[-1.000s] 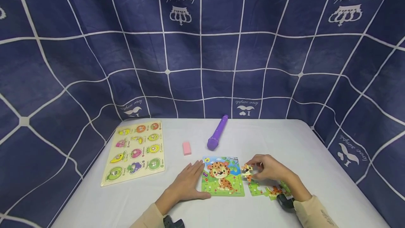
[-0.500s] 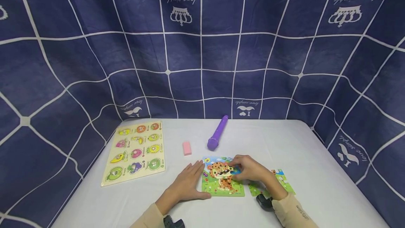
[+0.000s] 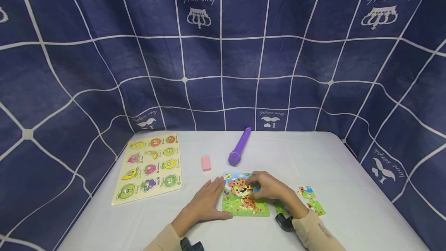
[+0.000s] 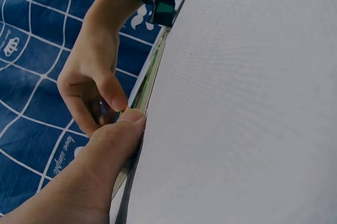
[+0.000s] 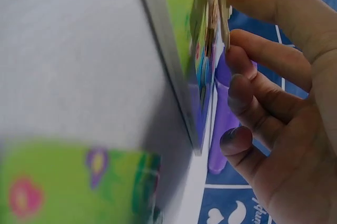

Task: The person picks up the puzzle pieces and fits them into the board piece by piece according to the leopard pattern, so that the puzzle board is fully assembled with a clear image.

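A square leopard jigsaw board (image 3: 231,207) lies flat on the white table, in front of the person. My left hand (image 3: 204,200) rests along its left side, fingers extended and thumb by the near left corner; in the left wrist view the thumb (image 4: 118,142) touches the board's edge. Over the picture, my right hand (image 3: 270,186) pinches a jigsaw piece (image 5: 225,18) between thumb and fingers, with the other fingers loosely bent. This piece sits at the leopard's face, lying on or just above the board; which one I cannot tell. Its far part is hidden by the fingers.
Several loose jigsaw pieces (image 3: 316,205) lie right of the board, partly under the right forearm. Behind the board are a purple toy microphone (image 3: 239,147) and a pink block (image 3: 206,163). A wooden fruit puzzle board (image 3: 156,179) lies at the left. A blue curtain (image 3: 244,57) hangs behind.
My right hand has carried the jigsaw piece leftward from beside the loose pieces to the leopard's face, lastly shifting slightly left. The left hand has stayed at the board's edge.
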The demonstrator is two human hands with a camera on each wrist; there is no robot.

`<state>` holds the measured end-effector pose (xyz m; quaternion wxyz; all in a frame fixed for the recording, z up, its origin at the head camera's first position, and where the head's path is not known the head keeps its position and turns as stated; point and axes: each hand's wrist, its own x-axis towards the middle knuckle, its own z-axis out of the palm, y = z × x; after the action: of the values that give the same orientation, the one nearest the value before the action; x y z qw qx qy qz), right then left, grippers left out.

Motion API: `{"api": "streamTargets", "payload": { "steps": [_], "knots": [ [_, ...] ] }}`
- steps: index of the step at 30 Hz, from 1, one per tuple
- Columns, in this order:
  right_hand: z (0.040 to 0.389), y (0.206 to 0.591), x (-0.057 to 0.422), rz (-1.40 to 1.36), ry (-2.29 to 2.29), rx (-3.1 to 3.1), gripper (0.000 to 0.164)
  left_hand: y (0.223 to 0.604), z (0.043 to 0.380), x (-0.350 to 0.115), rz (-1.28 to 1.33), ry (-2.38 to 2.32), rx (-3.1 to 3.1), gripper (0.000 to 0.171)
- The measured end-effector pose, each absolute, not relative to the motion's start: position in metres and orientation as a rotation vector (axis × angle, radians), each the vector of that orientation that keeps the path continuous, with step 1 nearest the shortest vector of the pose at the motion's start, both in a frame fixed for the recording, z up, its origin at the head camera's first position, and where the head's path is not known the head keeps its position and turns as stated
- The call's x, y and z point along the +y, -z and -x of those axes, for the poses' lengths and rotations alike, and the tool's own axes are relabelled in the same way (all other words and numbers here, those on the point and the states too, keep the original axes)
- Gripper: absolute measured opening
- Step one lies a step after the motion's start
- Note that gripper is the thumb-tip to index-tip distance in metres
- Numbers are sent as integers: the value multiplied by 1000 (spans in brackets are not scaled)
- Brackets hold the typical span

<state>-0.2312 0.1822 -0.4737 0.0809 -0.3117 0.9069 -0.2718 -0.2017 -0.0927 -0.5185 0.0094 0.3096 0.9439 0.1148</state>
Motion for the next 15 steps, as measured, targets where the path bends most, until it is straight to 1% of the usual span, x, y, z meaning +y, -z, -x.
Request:
{"api": "streamTargets", "payload": {
  "steps": [15],
  "knots": [
    [231, 476, 174, 806, 747, 2736, 40, 517, 200, -92, -977, -358, 2945, 118]
  ]
}}
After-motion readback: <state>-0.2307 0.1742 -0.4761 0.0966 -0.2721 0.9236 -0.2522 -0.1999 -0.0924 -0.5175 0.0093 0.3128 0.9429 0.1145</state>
